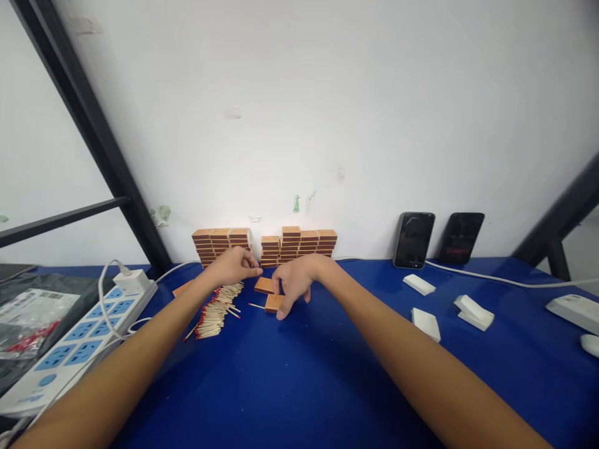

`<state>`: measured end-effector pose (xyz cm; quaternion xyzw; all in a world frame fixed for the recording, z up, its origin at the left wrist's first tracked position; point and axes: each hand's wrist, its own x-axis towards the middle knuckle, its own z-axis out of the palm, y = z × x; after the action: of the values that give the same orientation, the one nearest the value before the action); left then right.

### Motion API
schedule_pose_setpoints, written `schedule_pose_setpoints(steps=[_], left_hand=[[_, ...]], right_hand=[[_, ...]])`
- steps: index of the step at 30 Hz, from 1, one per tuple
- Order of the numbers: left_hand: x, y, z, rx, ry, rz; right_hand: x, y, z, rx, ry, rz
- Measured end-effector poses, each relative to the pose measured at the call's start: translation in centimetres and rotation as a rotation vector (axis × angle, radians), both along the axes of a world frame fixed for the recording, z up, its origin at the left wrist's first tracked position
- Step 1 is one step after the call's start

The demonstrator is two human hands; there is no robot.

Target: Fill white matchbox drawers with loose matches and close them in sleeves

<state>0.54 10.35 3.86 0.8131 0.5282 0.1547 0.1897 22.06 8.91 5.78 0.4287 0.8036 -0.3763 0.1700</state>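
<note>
My left hand hovers over a heap of red-tipped matches on the blue table, its fingers pinched together; what they pinch is too small to name. My right hand curls its fingers round a small orange matchbox standing on the table. A second matchbox lies just behind it, and one loose match lies to its left. Stacks of orange matchboxes line the wall behind both hands.
A white power strip with a plugged charger lies at the left, beside a plastic bag. Two dark phones lean on the wall at the right. Several white adapters and a cable lie on the blue table.
</note>
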Motion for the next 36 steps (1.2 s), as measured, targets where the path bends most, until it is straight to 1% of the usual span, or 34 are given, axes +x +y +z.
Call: schedule_pose_setpoints(steps=[2, 3, 5, 6, 8, 9, 12, 13, 14, 18, 20, 24, 29, 32, 36], left_hand=[[-0.8, 0.2, 1.0, 0.236, -0.026, -0.023], [-1.3, 0.3, 1.4, 0.368, -0.032, -0.010], [-2.4, 0.7, 2.1, 0.647, 0.040, 0.012], [-3.0, 0.9, 2.3, 0.757, 0.088, -0.001], [-4.1, 1.5, 2.3, 0.893, 0.154, -0.021], [-4.5, 1.8, 2.2, 0.925, 0.189, -0.017], [-5.5, 2.7, 1.6, 0.948, 0.237, 0.003], [-5.7, 3.0, 1.5, 0.946, 0.237, 0.002], [-5.8, 3.3, 1.3, 0.944, 0.236, -0.001], [-6.0, 4.1, 1.1, 0.941, 0.232, -0.007], [-6.0, 4.4, 1.2, 0.938, 0.226, -0.011], [-6.1, 4.5, 1.5, 0.920, 0.226, -0.027], [-6.3, 4.6, 1.6, 0.930, 0.245, -0.056], [-6.4, 4.6, 1.7, 0.936, 0.241, -0.066], [-6.3, 4.4, 1.9, 0.942, 0.208, -0.056]], right_hand=[[-0.6, -0.2, -0.1, 0.031, -0.069, -0.022], [-0.7, -0.3, -0.2, 0.054, -0.091, -0.034], [-0.8, -0.4, -0.1, 0.084, -0.100, -0.036], [-0.7, -0.4, 0.0, 0.094, -0.088, -0.026], [-0.5, -0.5, 0.3, 0.166, -0.040, -0.006], [-0.4, -0.5, 0.4, 0.247, -0.006, -0.004], [-0.7, -0.6, 0.4, 0.568, 0.078, -0.028], [-0.9, -0.6, 0.3, 0.631, 0.084, -0.029], [-1.1, -0.6, 0.1, 0.660, 0.079, -0.027], [-1.2, -0.2, -0.3, 0.690, 0.098, -0.030], [-1.0, 0.1, -0.2, 0.772, 0.135, -0.069], [-1.0, 0.8, 0.3, 0.952, 0.171, -0.193], [-2.8, 1.7, 0.4, 1.117, 0.150, -0.249], [-4.0, 2.2, 0.4, 1.169, 0.147, -0.258], [-5.2, 2.6, 0.2, 1.231, 0.179, -0.203]])
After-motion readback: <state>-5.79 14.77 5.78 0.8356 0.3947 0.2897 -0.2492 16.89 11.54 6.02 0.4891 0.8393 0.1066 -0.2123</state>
